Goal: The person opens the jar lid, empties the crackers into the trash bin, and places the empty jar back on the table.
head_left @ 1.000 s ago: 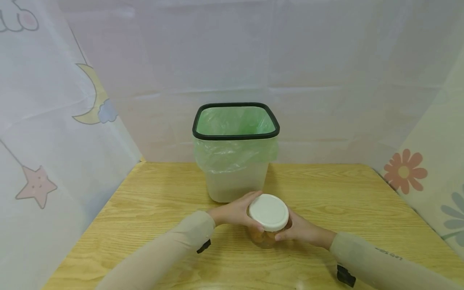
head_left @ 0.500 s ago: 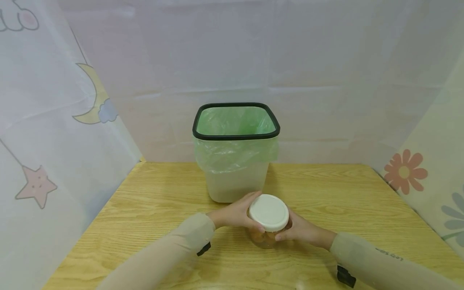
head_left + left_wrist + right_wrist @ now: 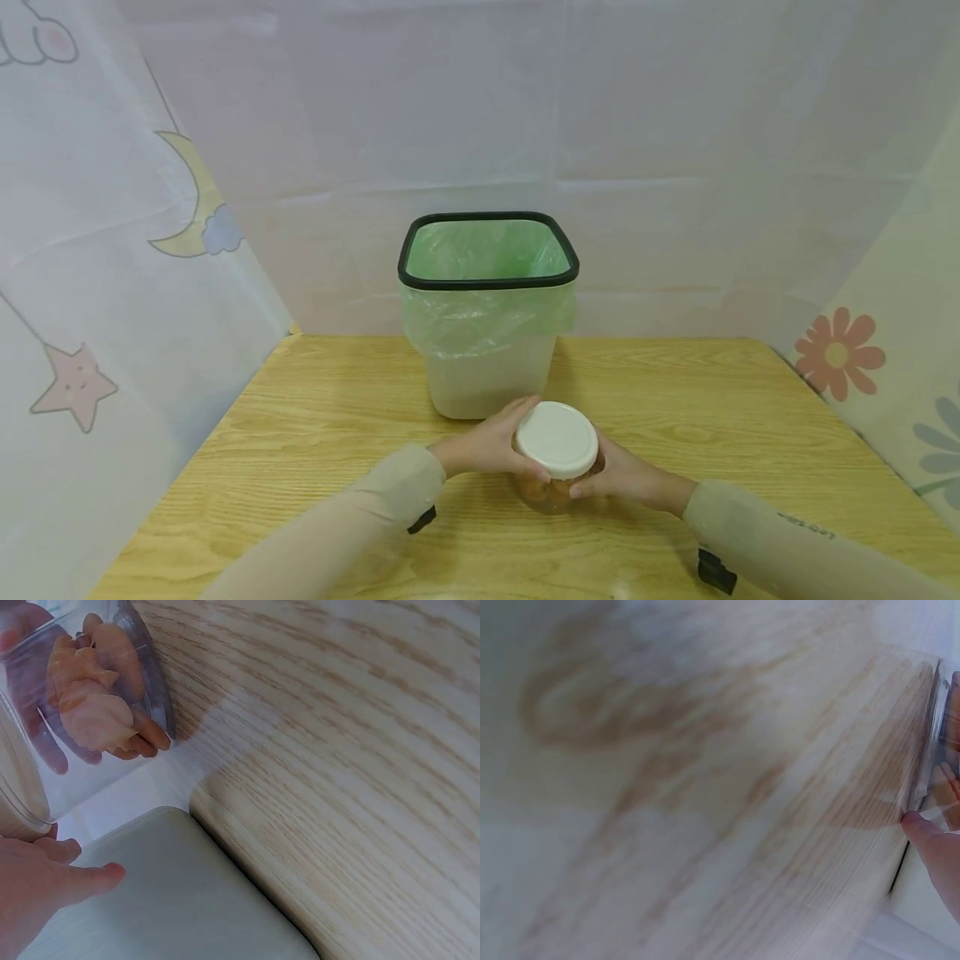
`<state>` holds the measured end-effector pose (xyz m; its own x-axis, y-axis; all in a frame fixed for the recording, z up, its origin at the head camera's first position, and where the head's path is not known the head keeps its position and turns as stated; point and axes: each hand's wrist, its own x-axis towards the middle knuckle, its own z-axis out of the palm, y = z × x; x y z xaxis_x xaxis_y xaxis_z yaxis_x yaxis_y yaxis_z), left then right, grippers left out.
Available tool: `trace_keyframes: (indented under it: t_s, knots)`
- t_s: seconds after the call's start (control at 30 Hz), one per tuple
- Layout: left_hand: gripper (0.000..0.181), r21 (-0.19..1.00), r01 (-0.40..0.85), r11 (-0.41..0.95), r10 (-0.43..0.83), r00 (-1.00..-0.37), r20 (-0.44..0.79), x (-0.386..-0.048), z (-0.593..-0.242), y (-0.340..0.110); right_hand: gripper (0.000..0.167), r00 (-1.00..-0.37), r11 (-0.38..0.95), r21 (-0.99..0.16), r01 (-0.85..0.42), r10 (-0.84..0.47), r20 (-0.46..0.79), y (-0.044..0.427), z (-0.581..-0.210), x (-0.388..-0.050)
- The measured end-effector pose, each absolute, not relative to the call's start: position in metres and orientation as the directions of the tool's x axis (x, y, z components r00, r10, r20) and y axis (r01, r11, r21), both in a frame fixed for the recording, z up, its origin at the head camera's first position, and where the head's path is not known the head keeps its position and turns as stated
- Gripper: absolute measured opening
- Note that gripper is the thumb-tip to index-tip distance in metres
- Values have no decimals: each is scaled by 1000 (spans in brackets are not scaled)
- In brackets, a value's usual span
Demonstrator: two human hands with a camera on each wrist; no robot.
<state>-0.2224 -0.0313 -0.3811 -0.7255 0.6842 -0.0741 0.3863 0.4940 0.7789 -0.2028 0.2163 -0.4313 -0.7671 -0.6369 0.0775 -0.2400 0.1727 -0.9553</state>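
Note:
A clear jar point(image 3: 82, 784) with a round white lid point(image 3: 557, 438) is between my hands on the wooden table in the head view. My left hand point(image 3: 491, 442) grips the lid's left side, thumb at its near edge. Around the jar's right side, my right hand point(image 3: 630, 475) holds the clear body. Through the wall, the left wrist view shows several orange-brown pieces point(image 3: 97, 694) inside; their kind is unclear. The lid sits on the jar. The far fingers of my right hand are partly hidden behind the jar.
Just behind the jar stands a white bin point(image 3: 487, 379) with a black rim point(image 3: 487, 284) and a green plastic liner point(image 3: 487, 321). The wooden table point(image 3: 322, 400) spreads to both sides. Pale patterned sheets point(image 3: 675, 167) hang at the back and sides.
My left thumb has shifted very slightly to the right along the lid's edge. The jar, my right hand and the bin stay where they were.

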Motion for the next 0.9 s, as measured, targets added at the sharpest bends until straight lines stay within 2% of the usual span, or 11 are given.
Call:
trace_keyframes:
  t_s: [0.9]
  knots:
    - [106,735,430,525,645,-764,-14,-218,-387,-29,95,-757,181,-959,-220,-651,51,217,-428,-203]
